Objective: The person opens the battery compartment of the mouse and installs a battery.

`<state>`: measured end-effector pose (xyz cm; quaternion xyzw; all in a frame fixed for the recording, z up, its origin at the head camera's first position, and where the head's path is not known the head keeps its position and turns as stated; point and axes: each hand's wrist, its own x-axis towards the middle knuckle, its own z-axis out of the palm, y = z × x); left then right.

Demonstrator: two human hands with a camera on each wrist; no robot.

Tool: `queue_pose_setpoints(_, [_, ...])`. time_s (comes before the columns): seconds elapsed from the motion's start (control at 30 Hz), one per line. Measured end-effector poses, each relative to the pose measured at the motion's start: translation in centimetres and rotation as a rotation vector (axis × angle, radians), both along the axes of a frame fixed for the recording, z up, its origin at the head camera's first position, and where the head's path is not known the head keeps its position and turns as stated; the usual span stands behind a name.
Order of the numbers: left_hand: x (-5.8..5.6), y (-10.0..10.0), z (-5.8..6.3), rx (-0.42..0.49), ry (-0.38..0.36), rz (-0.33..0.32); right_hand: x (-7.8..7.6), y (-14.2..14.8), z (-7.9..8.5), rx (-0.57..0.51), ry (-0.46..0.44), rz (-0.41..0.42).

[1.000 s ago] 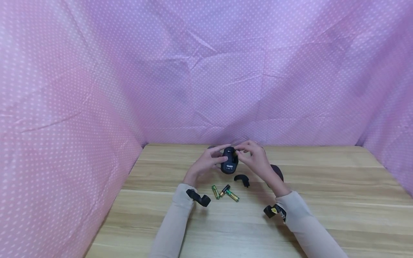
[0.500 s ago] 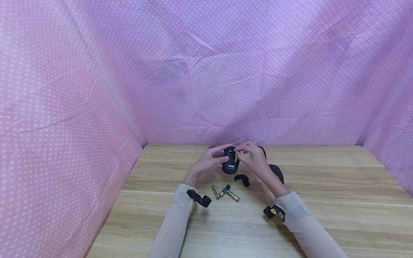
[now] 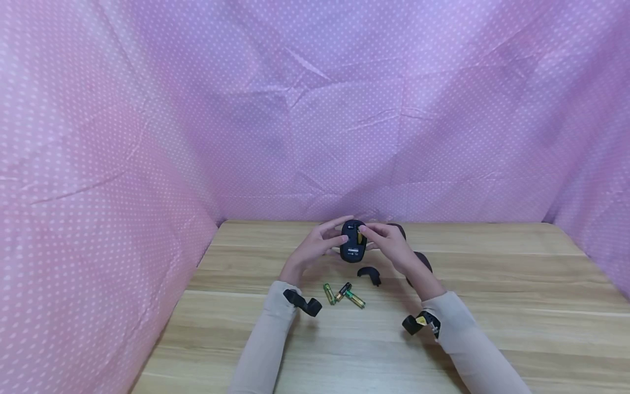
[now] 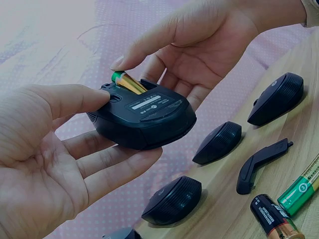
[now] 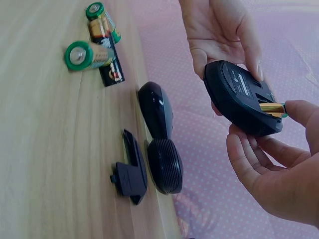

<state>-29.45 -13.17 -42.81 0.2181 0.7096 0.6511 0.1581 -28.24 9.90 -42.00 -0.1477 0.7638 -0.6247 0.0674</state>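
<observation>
An upturned black computer mouse (image 3: pixel 352 251) is held off the table by both hands at the table's far side. My left hand (image 3: pixel 315 244) grips it from the left, thumb on its underside and fingers beneath. In its bay a gold battery with a green end (image 4: pixel 131 83) lies tilted, that end sticking up. My right hand (image 3: pixel 396 250) has its thumb at the battery's green end. Its other fingers curl under the mouse's edge, seen in the right wrist view. The black battery cover (image 3: pixel 369 273) rests on the wood below the mouse.
Three loose batteries lie nearer the person: a green one (image 3: pixel 328 294), a black one (image 3: pixel 344 289) and another green one (image 3: pixel 355 299). Several more black mice stand along the far edge, such as one mouse (image 4: pixel 218 143) and another (image 4: pixel 173 200). Pink dotted cloth (image 3: pixel 315 137) hangs behind the table.
The mouse has risen slightly and shifted right. My right fingers have gone from pinching near the battery to under the mouse, thumb on the battery, which has sunk further into its bay.
</observation>
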Motion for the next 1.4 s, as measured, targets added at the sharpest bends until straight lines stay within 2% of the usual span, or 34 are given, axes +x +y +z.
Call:
queue_pose_setpoints(0.23, [-0.23, 0.02, 0.06, 0.007, 0.000, -0.017, -0.04, -0.03, 0.22, -0.030, -0.044, -0.013])
queue_pose_setpoints(0.5, [-0.25, 0.31, 0.20, -0.023, 0.012, -0.029, -0.31, -0.21, 0.04, -0.046, -0.072, -0.078])
queue_pose_setpoints(0.7, [-0.42, 0.37, 0.09, -0.005, 0.003, -0.044, -0.15, -0.28, 0.17, 0.003, -0.016, -0.081])
queue_pose_setpoints(0.87, [-0.61, 0.39, -0.14, 0.007, -0.011, -0.062, -0.20, -0.24, 0.13, 0.095, 0.059, -0.084])
queue_pose_setpoints(1.07, [-0.49, 0.34, -0.11, -0.007, -0.024, -0.033, -0.36, -0.42, 0.05, 0.165, 0.141, -0.089])
queue_pose_setpoints(1.4, [-0.59, 0.25, -0.08, -0.025, -0.077, 0.001, -0.28, -0.37, 0.31, 0.176, 0.149, -0.067])
